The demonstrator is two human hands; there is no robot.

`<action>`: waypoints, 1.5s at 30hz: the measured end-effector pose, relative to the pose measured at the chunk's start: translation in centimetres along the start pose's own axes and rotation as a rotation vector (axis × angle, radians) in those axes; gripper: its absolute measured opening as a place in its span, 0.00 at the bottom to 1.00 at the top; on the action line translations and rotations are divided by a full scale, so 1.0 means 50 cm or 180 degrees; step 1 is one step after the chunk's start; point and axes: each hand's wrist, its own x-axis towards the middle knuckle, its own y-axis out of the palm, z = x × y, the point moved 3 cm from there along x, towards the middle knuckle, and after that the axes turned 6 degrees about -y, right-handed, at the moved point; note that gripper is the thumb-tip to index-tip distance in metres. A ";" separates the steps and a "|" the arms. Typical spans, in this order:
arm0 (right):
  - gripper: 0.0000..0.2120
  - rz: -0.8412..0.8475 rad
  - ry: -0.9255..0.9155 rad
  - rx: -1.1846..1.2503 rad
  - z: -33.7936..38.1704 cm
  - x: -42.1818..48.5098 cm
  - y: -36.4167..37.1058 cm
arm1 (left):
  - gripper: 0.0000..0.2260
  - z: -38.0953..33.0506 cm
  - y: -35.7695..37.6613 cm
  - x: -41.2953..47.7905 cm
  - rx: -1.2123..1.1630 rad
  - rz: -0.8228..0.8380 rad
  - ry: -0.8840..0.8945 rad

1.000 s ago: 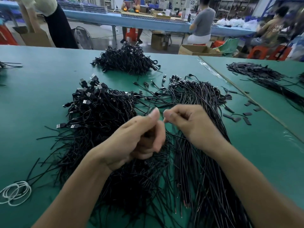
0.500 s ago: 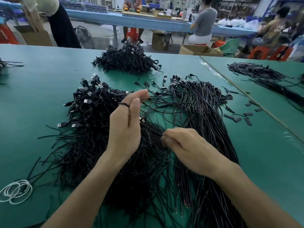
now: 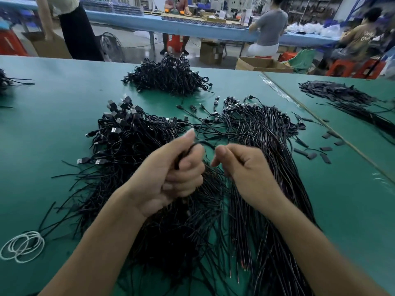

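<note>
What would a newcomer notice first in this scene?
The two hands at the centre: the left hand grips a black cable that arcs over to the pinching right hand. Beneath them black cable piles sprawl over the green table, the left pile bristling with USB plugs. White bands lie at the near left.

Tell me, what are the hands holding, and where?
A thin black cable. The left hand grips one stretch, the right hand pinches the next; a short loop arches between them.
</note>
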 end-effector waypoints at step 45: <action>0.09 0.1090 -0.0131 -0.0878 0.079 -0.038 -0.037 | 0.27 0.028 0.029 0.013 0.1826 -0.0792 -0.0049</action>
